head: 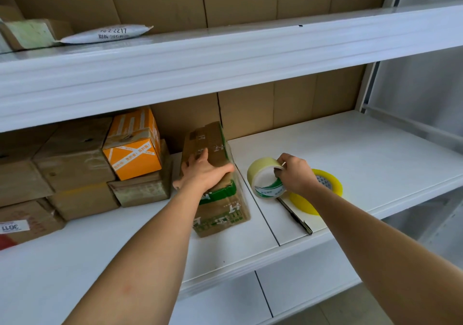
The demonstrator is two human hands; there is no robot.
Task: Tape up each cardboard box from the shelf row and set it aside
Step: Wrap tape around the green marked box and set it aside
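Two-handed, stood at a white shelf point(363, 154) with both bare arms stretched forward over it. Had the left hand point(204, 174) lying on top of the box point(220, 207), palm down, fingers spread and mostly straight, thumb against the right upper edge; pressed on it rather than clenched it. Found this box, brown with green print and a green band, standing on the shelf near the middle, its long side pointing away toward the cardboard back wall. Gripped the tape roll point(263, 182) with the right hand point(297, 174), fingers hooked into the core and thumb on the outer rim. Held this pale roll upright on its edge, just right of the box and apart from it. Saw a yellow roll point(333, 182) lying behind the right wrist, partly hidden, and a dark slim tool point(295, 214) flat on the shelf below the two rolls; could not tell whether pen or cutter. Noted an orange box point(132, 149) stacked upon brown boxes point(72, 154) on the left part of the same shelf, near the box yet not touching it. Noted on the upper shelf point(225, 56), far left, a white mailer point(107, 34) beside one more carton.
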